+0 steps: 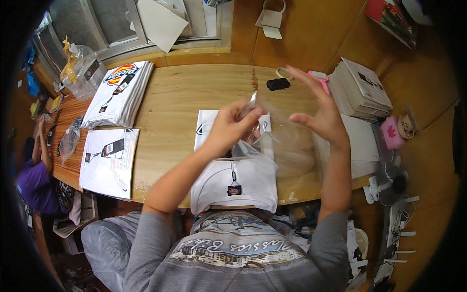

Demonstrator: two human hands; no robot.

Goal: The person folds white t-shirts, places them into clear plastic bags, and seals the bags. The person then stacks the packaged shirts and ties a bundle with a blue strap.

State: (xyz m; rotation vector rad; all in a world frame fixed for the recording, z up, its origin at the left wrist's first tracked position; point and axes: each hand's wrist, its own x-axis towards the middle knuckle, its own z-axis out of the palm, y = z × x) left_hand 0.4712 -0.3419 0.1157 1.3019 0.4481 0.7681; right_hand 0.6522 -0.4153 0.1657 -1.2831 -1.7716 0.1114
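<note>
My left hand (232, 121) is closed on a clear plastic bag (287, 146), which hangs blurred between my two hands. A narrow shiny strip (253, 97) sticks up beyond its fingers; I cannot tell what it is. My right hand (318, 109) is raised, fingers spread and thumb apart, with nothing visibly gripped. Beneath the hands lies a folded white T-shirt (209, 180), its collar at the table's near edge. A black hang tag (234, 190) on a cord rests on the shirt. The bag and my left hand partly hide the shirt's far half.
Left on the wooden table (175, 92) are a stack of folded white shirts (138, 95) and a bagged shirt (92, 165). A black object (278, 84), pink-handled roller (318, 75), paper stack (348, 92) and pink box (392, 132) stand right. Another person in purple (36, 187) is far left.
</note>
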